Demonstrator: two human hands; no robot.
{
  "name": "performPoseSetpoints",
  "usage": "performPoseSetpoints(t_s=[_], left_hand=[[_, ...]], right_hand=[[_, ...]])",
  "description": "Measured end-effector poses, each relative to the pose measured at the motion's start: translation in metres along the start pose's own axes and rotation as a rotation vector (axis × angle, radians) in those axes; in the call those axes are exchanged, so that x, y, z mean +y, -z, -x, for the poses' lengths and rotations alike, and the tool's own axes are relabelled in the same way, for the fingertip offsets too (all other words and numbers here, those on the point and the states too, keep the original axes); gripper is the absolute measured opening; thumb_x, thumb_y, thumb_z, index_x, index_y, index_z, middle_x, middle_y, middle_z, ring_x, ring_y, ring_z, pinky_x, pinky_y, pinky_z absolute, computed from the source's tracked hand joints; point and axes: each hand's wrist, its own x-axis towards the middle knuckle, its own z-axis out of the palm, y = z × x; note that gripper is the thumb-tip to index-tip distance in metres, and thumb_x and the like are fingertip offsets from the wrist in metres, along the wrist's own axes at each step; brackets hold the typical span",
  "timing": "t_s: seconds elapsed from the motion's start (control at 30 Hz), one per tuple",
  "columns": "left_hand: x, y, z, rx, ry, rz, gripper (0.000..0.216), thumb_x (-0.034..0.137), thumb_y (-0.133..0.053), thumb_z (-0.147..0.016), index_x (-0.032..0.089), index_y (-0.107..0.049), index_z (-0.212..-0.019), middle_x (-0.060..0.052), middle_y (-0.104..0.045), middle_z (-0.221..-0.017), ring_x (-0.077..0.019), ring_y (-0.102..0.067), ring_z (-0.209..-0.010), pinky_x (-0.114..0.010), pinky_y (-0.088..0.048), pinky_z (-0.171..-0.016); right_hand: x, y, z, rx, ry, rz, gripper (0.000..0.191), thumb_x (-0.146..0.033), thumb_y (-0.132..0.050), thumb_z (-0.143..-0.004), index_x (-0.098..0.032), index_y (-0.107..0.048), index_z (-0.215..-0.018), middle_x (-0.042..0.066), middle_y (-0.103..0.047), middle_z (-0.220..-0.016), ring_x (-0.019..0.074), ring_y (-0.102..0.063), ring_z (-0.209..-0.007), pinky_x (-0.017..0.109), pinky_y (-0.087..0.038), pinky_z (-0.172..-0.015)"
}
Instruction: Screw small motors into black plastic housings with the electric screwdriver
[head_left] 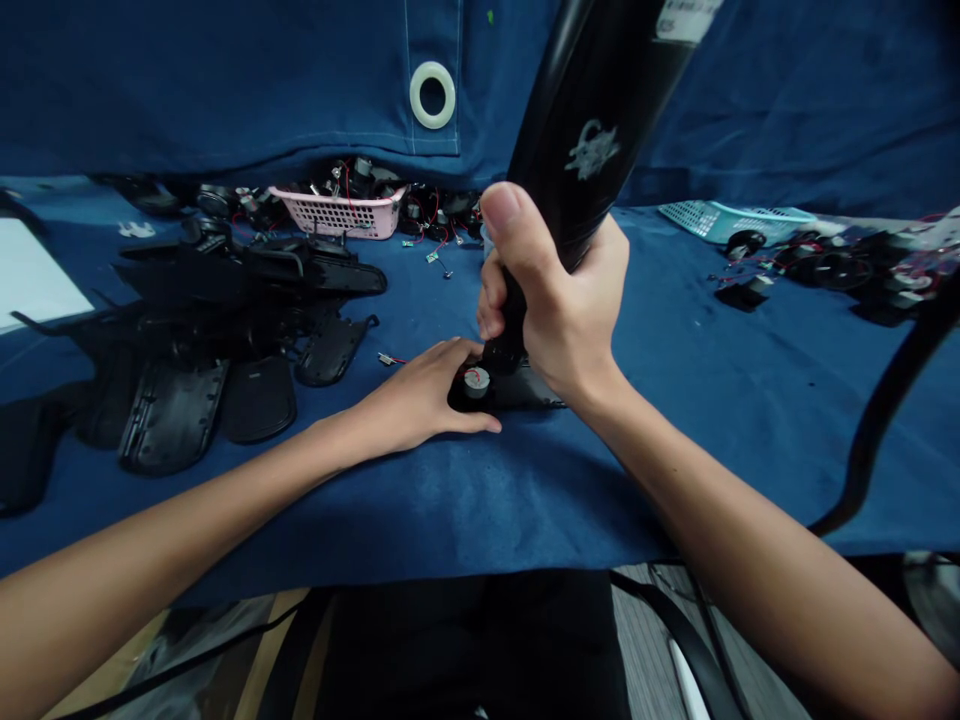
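One black plastic part (459,400), lying on the table in front of me, at the middle of the blue cloth (465,510); on it, one small silver cylinder (477,382) with a bit of red on top. One left hand (412,395), mine: fingers curved round the far side of the part, thumb along the near side, holding it between them. One right hand (566,300), mine: fingers wrapped about a thick black tool (592,130), thumb laid up along its side. The tool tilts, its narrow lower end down just beside the cylinder; whether the two touch I cannot tell. It bears a pale mark and, higher up, a white label (686,18). Just left of my left hand, one small connector (388,359) on a red wire. Further left, one heap of black plastic shells (225,290), and at the edge a white sheet (34,270). Behind, one pink basket (345,215) of black and silver pieces with red wires, more of the same around it. Far right, one teal basket (739,222), a pile of black wired pieces (832,260) near it, and one black cable (874,430). At the back, one blue curtain (225,90) with a white ring (433,121).
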Motion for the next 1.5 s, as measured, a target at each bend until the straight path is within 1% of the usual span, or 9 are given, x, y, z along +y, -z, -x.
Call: performPoseSetpoints(t_s=[0.13,0.23,0.33,0.47,0.63,1.0,1.23,1.3,1.5], left_hand=[[-0.001,-0.001,0.0,0.004,-0.012,0.008,0.064,0.054,-0.072,-0.075,0.02,-0.048,-0.123,-0.011,-0.056,-0.128,-0.0299,-0.054,-0.118,-0.043,-0.044,-0.097],[-0.003,-0.002,0.0,0.014,-0.012,0.006,0.065,0.054,-0.072,-0.075,0.02,-0.047,-0.124,-0.01,-0.056,-0.129,-0.0296,-0.053,-0.12,-0.042,-0.043,-0.099],[-0.003,-0.003,0.001,0.017,-0.023,0.016,0.062,0.052,-0.073,-0.075,0.019,-0.048,-0.122,-0.01,-0.057,-0.125,-0.0275,-0.053,-0.118,-0.04,-0.043,-0.099],[-0.002,-0.002,0.0,0.017,-0.033,0.026,0.06,0.047,-0.076,-0.074,0.017,-0.05,-0.119,-0.01,-0.059,-0.119,-0.0281,-0.055,-0.113,-0.041,-0.045,-0.097],[-0.001,-0.001,-0.002,-0.006,-0.032,0.055,0.051,0.044,-0.076,-0.074,0.02,-0.055,-0.112,-0.008,-0.058,-0.114,-0.0267,-0.055,-0.109,-0.043,-0.046,-0.094],[0.0,-0.001,-0.001,0.006,-0.037,0.064,0.054,0.042,-0.077,-0.074,0.019,-0.051,-0.115,-0.008,-0.057,-0.116,-0.0262,-0.054,-0.111,-0.042,-0.044,-0.097],[0.0,-0.001,0.004,0.011,-0.042,0.045,0.058,0.047,-0.073,-0.077,0.024,-0.048,-0.124,-0.006,-0.056,-0.121,-0.0251,-0.053,-0.115,-0.04,-0.043,-0.099],[0.0,-0.001,0.005,0.013,-0.085,-0.001,0.059,0.047,-0.071,-0.079,0.023,-0.046,-0.127,-0.007,-0.055,-0.122,-0.0252,-0.052,-0.115,-0.04,-0.042,-0.1],[-0.006,-0.001,0.008,-0.011,-0.147,-0.174,0.06,0.045,-0.067,-0.083,0.026,-0.042,-0.134,-0.006,-0.054,-0.123,-0.0265,-0.051,-0.114,-0.043,-0.04,-0.099]], right_hand=[[-0.001,0.0,0.0,0.013,0.003,0.013,0.037,-0.058,-0.061,-0.083,-0.024,-0.047,-0.075,-0.005,-0.044,-0.051,0.0107,-0.045,-0.041,0.026,-0.04,-0.041],[-0.001,0.01,-0.004,-0.071,0.006,0.015,0.034,-0.056,-0.063,-0.081,-0.024,-0.052,-0.078,-0.005,-0.051,-0.056,0.0113,-0.051,-0.046,0.026,-0.044,-0.046],[0.004,0.032,-0.011,-0.281,0.008,0.077,0.027,-0.047,-0.072,-0.076,-0.024,-0.059,-0.081,-0.003,-0.061,-0.069,0.0136,-0.059,-0.061,0.026,-0.049,-0.056],[0.015,0.058,-0.018,-0.685,-0.09,0.349,0.02,-0.04,-0.074,-0.074,-0.022,-0.066,-0.077,-0.001,-0.067,-0.076,0.016,-0.061,-0.071,0.026,-0.049,-0.059],[0.023,0.063,-0.015,-0.873,-0.263,0.439,0.013,-0.034,-0.066,-0.08,-0.021,-0.069,-0.081,-0.001,-0.066,-0.062,0.0167,-0.064,-0.06,0.027,-0.051,-0.054],[0.018,0.05,-0.018,-0.747,-0.2,0.385,0.012,-0.02,-0.068,-0.074,-0.018,-0.066,-0.063,0.001,-0.065,-0.051,0.0188,-0.064,-0.048,0.029,-0.054,-0.048],[-0.016,0.053,-0.036,-0.418,0.006,0.223,0.019,-0.025,-0.065,-0.08,-0.017,-0.066,-0.062,0.003,-0.063,-0.052,0.0164,-0.061,-0.044,0.028,-0.053,-0.043],[-0.003,0.065,-0.038,-0.328,-0.118,0.148,0.021,-0.029,-0.066,-0.08,-0.016,-0.064,-0.063,0.005,-0.064,-0.054,0.0164,-0.061,-0.043,0.027,-0.053,-0.04],[0.068,0.109,-0.026,0.009,-0.815,-0.026,0.014,-0.027,-0.055,-0.088,-0.016,-0.058,-0.079,0.004,-0.065,-0.065,0.0091,-0.06,-0.046,0.016,-0.052,-0.043]])
